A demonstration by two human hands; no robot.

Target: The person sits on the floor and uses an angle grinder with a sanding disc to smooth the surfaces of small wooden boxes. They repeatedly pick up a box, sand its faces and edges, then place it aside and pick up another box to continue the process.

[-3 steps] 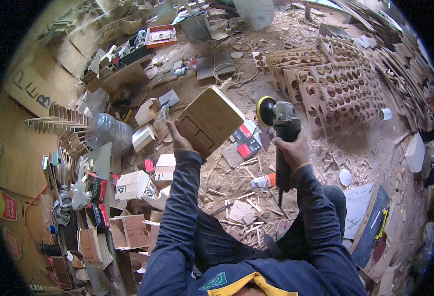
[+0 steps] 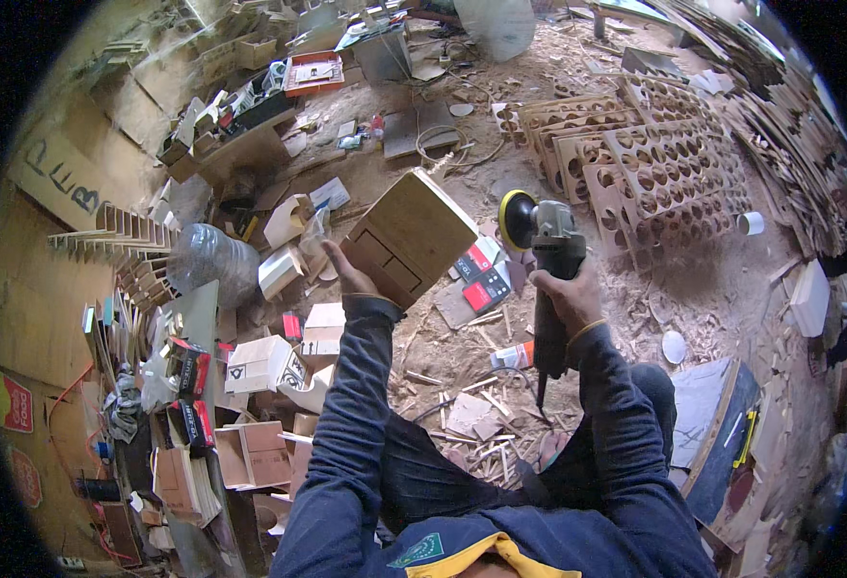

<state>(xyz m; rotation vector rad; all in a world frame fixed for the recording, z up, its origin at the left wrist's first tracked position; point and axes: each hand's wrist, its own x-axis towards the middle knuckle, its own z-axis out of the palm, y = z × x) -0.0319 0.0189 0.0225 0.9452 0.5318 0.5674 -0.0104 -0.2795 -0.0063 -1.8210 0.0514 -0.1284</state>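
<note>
In my left hand [image 2: 350, 270] is a square wooden box [image 2: 412, 237], tilted, its brown face with dark printed lines turned up. The thumb lies along the box's left edge; the other fingers are hidden behind it. My right hand [image 2: 570, 297] is wrapped round the body of a grey and black angle polisher [image 2: 558, 252]. The polisher's round pad [image 2: 517, 220], black with a yellow rim, points toward the box, with a gap between them. From the tool's lower end a dark cord runs down to the floor.
Wood scraps [image 2: 486, 414] and dust cover the floor before me. Stacked panels with round holes [image 2: 659, 159] stand at the far right. Several small wooden boxes [image 2: 253, 453] lie at the left, near a large clear plastic bottle [image 2: 213, 262]. Red and black cartons [image 2: 486, 289] lie beyond my hands.
The polisher has shifted very slightly to the left. The wooden box stays almost where it was, still in my left hand.
</note>
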